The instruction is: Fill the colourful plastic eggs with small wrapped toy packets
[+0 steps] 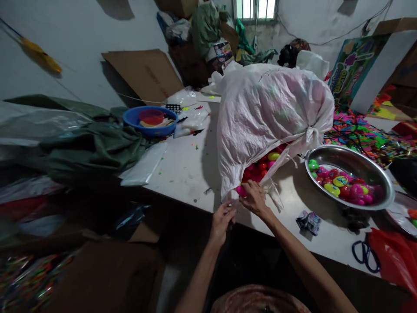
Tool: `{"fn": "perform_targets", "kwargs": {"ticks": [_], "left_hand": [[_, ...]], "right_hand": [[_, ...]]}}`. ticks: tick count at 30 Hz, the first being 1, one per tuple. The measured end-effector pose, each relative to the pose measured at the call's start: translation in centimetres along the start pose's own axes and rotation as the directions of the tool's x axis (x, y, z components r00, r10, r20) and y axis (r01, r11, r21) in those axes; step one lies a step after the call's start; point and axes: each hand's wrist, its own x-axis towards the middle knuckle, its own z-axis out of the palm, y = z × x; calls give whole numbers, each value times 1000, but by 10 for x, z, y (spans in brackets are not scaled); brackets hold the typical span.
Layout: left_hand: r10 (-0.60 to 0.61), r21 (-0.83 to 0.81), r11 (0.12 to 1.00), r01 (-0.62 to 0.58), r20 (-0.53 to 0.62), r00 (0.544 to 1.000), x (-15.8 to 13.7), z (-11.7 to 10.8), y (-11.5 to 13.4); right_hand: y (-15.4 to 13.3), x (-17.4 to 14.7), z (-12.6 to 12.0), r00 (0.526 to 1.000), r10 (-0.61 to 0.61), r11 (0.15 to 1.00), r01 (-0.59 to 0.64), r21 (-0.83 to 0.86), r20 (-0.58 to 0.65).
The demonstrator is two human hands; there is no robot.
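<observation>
1. Room with pale walls (74, 89), a barred window (256, 8) and piled sacks (205, 32) at the back.
2. White table (189, 167) below, dotted with tiny bright bits, with a blue tub (143, 130) on the left.
3. Big white bag (270, 108) on the table, knotted on one side, mouth gaping near the front edge. Best to keep the low lip lifted, to stop spills onto the floor.
4. Metal bowl (352, 161) just right of the bag, part full of shiny eggs (340, 181).
5. Right hand (256, 198) at the mouth, fingers bent; left hand (222, 221) by the low corner, fingers curled. Too small to tell if gripping. Work gently, without tearing.
6. Pink egg (241, 191) under the right fingers, at the lip. Watch for rolling.
</observation>
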Motion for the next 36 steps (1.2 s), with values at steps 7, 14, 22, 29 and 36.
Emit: {"fn": "perform_targets", "kwargs": {"ticks": [7, 14, 22, 29, 36], "left_hand": [[206, 340, 890, -303, 291, 934, -5, 29, -13], [3, 238, 964, -121, 445, 896, -7, 50, -18], [-43, 282, 958, -53, 326, 944, -4, 56, -23], [40, 194, 978, -75, 180, 983, 1, 63, -19], [103, 269, 949, -167, 234, 967, -5, 70, -20]], "right_hand": [[13, -43, -52, 827, 19, 547, -479, 686, 562], [42, -60, -47, 881, 275, 415, -470, 779, 385], [59, -75, -60, 909, 298, 407, -398, 822, 292], [54, -96, -68, 899, 377, 444, -387, 808, 223], [48, -95, -75, 930, 307, 647, -361, 672, 204]]}}
